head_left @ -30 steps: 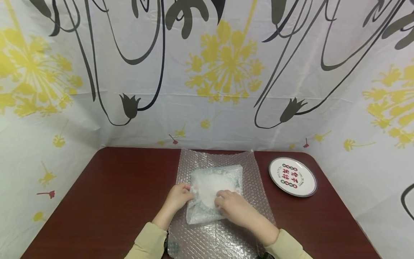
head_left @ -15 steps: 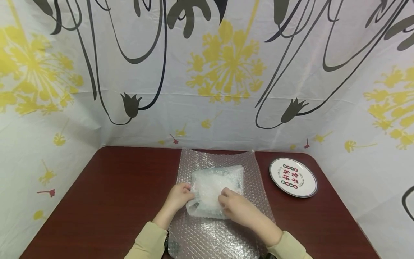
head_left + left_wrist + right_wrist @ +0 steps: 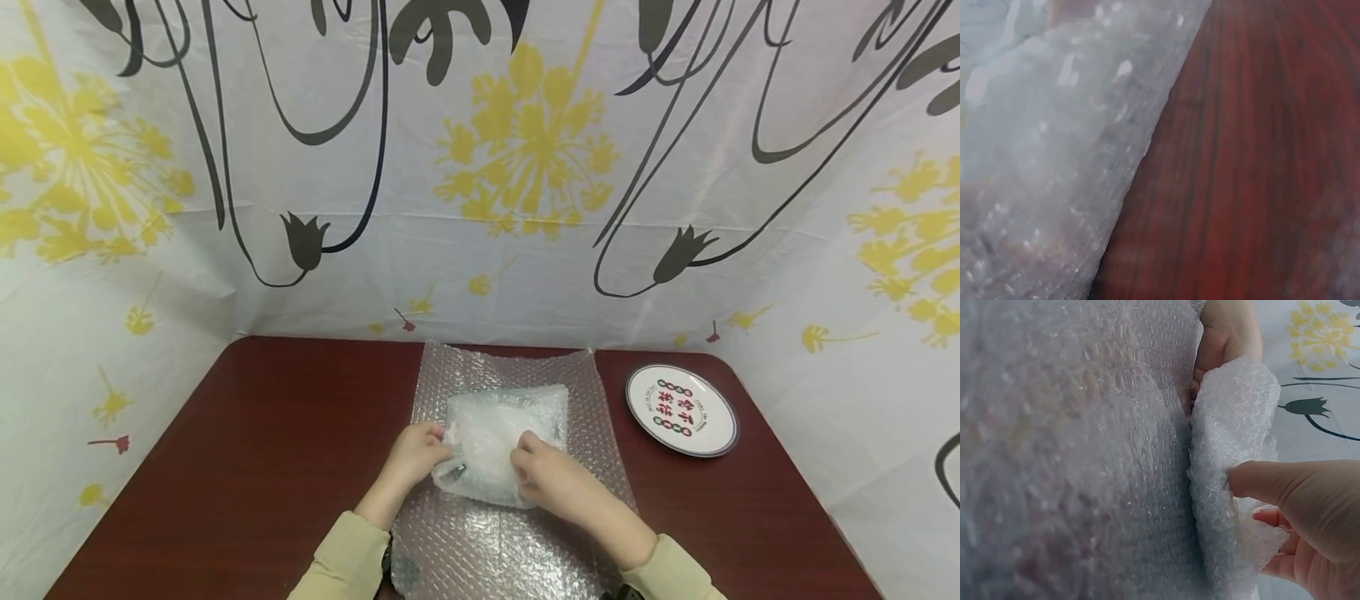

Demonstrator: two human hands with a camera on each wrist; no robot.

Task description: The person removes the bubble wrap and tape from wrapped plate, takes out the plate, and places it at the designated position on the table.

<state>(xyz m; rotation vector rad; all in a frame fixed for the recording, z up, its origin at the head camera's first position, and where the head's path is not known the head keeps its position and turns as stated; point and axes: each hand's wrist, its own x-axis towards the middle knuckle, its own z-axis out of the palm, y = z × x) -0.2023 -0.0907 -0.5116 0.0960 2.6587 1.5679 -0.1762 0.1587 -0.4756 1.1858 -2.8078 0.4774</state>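
Observation:
On a long bubble wrap sheet [image 3: 517, 550] lies a squarish bubble-wrapped bundle [image 3: 487, 417], whitish inside; what it contains is blurred. My left hand [image 3: 411, 458] grips its left edge with the fingertips. My right hand [image 3: 558, 479] pinches the wrap near the bundle's right side, fingers curled. In the right wrist view, the right hand's thumb [image 3: 1257, 479] presses a rolled edge of bubble wrap [image 3: 1232, 419] against the fingers, and the left hand [image 3: 1232, 331] holds its far end. Only blurred wrap [image 3: 1072, 125] beside the table shows clearly in the left wrist view.
A white round plate [image 3: 681, 411] with red characters lies on the dark red table [image 3: 300, 433], right of the sheet. Behind the table hangs a white cloth [image 3: 420, 283] printed with flowers.
The bundle's near edge has folded up and away from me. My right hand has shifted slightly right and away; the left stays at the left edge. A small dark green patch now shows there.

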